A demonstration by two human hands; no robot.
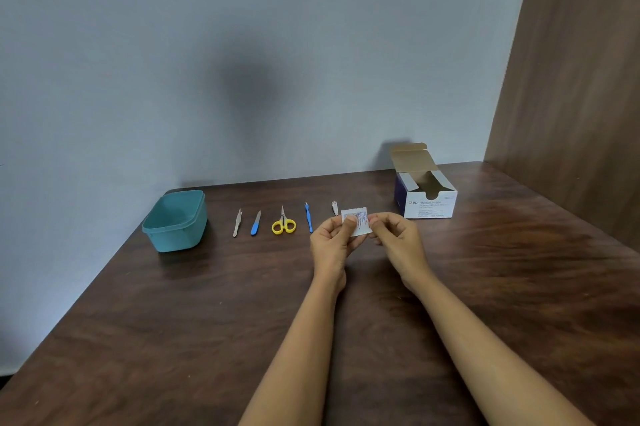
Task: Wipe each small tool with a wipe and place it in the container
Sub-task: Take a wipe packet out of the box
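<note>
A small white wipe packet (pixel 358 217) with printed text is held above the table between both hands. My left hand (pixel 332 242) pinches its left edge and my right hand (pixel 398 238) pinches its right edge. Behind them several small tools lie in a row: metal tweezers (pixel 237 223), a blue-handled file (pixel 256 223), yellow-handled scissors (pixel 283 223), a thin blue tool (pixel 308 217) and a nail clipper (pixel 334 208), partly hidden by the packet. An open teal container (pixel 176 220) stands at the left end of the row.
An open white and purple box of alcohol swabs (pixel 427 197) stands at the back right of the dark wooden table (pixel 173 321). A pale wall runs behind the table and a wooden panel (pixel 571 79) rises on the right.
</note>
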